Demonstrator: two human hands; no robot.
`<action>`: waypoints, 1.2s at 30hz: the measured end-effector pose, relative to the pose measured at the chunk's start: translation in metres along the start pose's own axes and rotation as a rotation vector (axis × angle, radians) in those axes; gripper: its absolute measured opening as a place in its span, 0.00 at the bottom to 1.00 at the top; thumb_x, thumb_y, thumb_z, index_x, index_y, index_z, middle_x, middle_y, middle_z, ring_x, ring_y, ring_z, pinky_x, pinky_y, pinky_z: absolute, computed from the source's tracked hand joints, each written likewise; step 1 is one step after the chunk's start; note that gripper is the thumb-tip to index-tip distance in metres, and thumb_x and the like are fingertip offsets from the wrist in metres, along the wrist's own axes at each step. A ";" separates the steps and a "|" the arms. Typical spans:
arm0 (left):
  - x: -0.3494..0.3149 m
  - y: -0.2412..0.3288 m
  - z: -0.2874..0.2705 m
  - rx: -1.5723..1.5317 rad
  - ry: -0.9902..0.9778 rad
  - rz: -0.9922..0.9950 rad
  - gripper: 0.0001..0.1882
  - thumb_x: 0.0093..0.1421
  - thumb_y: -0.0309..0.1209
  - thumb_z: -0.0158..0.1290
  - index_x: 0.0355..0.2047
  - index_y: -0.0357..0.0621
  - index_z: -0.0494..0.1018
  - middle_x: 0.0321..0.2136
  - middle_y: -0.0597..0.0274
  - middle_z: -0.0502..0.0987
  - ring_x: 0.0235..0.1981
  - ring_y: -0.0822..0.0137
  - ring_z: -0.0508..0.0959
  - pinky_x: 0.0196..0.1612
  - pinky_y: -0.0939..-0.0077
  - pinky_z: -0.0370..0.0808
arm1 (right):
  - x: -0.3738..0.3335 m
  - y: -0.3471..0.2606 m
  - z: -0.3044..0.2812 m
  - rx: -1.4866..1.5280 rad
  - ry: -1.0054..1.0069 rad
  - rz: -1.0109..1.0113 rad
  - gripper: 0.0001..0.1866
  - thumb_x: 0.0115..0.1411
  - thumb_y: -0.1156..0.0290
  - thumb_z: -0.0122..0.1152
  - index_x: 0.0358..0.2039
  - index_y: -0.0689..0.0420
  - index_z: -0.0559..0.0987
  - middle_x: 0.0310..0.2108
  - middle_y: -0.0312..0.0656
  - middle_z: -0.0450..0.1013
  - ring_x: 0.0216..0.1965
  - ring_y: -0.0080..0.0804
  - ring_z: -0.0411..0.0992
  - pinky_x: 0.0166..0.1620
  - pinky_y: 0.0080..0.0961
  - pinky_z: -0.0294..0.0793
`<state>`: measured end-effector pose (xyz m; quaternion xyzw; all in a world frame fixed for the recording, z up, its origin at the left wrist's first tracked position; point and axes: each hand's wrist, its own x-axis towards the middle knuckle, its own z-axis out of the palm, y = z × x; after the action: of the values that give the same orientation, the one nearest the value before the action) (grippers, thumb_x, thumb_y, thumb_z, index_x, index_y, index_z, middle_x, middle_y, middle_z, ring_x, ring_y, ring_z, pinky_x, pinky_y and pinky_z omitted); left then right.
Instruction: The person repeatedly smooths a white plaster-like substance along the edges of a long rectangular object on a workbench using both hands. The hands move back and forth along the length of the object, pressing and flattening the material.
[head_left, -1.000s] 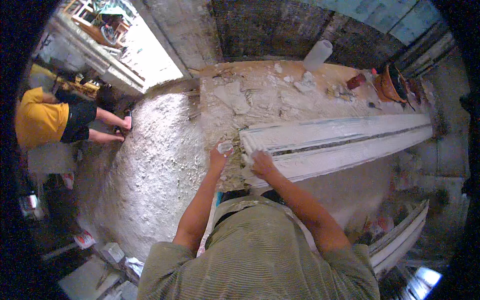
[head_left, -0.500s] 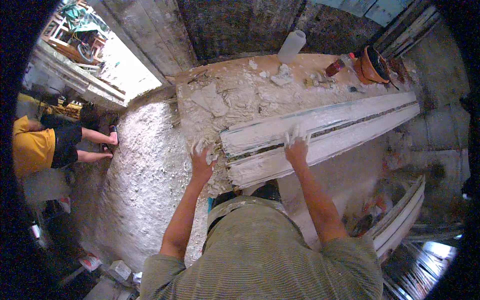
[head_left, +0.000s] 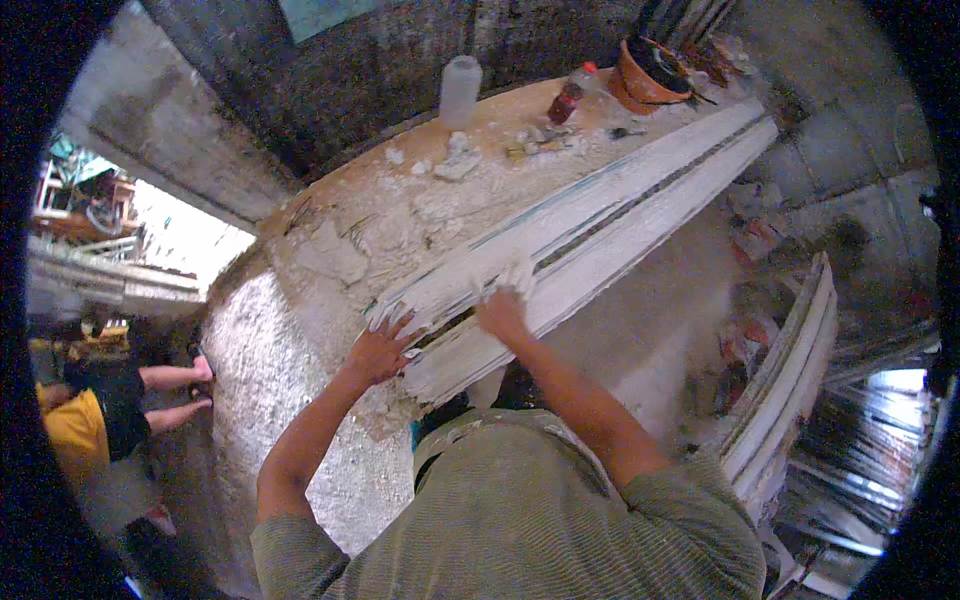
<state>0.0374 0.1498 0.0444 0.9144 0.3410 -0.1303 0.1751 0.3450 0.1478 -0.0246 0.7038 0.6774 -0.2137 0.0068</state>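
Moved since half a second ago: your left hand (head_left: 383,350), shifted from the crumbs beside the long white board (head_left: 605,248) onto its near end. Left fingers: spread, released, resting on the surface. Right hand (head_left: 505,312): over the board's dark lengthwise gap, fingers coated white and blurred; you cannot tell whether they grasp anything. Board: lying aslant on the counter (head_left: 345,190), along the side nearest you, far end toward the upper right. Beyond it: one cloudy white bottle (head_left: 460,92); one red-capped bottle (head_left: 566,100); one orange bucket (head_left: 632,90); white lumps (head_left: 458,162) scattered about. At left: a person in a yellow top (head_left: 75,425). Risks, as judged: your fingertips could gouge the white coating if pressed too hard; loose crumbs could be dragged into the gap; uneven pushing could slide the board toward the counter's edge.
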 end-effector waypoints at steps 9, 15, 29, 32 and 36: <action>0.083 0.028 -0.029 0.003 -0.010 0.070 0.42 0.64 0.53 0.53 0.76 0.72 0.48 0.76 0.64 0.51 0.70 0.45 0.63 0.63 0.45 0.71 | 0.101 0.220 -0.110 -0.329 0.357 0.080 0.19 0.65 0.53 0.52 0.33 0.52 0.84 0.31 0.49 0.81 0.34 0.49 0.80 0.36 0.58 0.77; 0.214 0.077 -0.066 0.018 0.113 0.158 0.40 0.65 0.54 0.51 0.75 0.72 0.51 0.77 0.64 0.49 0.71 0.47 0.62 0.61 0.46 0.73 | 0.184 0.353 -0.166 -0.073 0.033 0.252 0.28 0.69 0.53 0.43 0.50 0.63 0.82 0.50 0.64 0.78 0.55 0.69 0.73 0.59 0.67 0.68; 0.517 0.205 -0.148 -0.053 0.000 0.108 0.40 0.65 0.52 0.51 0.75 0.69 0.51 0.76 0.62 0.51 0.69 0.53 0.64 0.67 0.44 0.66 | 0.166 0.455 -0.146 0.165 -0.129 0.375 0.44 0.66 0.48 0.49 0.69 0.73 0.59 0.69 0.71 0.55 0.72 0.68 0.51 0.74 0.55 0.47; 0.568 0.224 -0.163 0.093 -0.026 0.105 0.40 0.65 0.52 0.50 0.75 0.70 0.51 0.76 0.61 0.52 0.70 0.53 0.64 0.66 0.43 0.67 | 0.184 0.471 -0.159 0.135 0.229 0.377 0.32 0.65 0.48 0.52 0.50 0.70 0.76 0.54 0.67 0.70 0.58 0.66 0.66 0.63 0.60 0.61; 0.646 0.247 -0.182 0.032 0.101 0.123 0.38 0.67 0.51 0.49 0.75 0.69 0.51 0.75 0.57 0.51 0.71 0.50 0.62 0.67 0.43 0.65 | 0.251 0.607 -0.251 0.090 0.092 0.359 0.32 0.68 0.49 0.47 0.48 0.71 0.80 0.52 0.68 0.74 0.55 0.64 0.73 0.63 0.57 0.66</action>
<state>0.6984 0.4234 0.0356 0.9417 0.2903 -0.0784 0.1509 0.9962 0.4121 -0.0441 0.8220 0.5303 -0.2067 -0.0174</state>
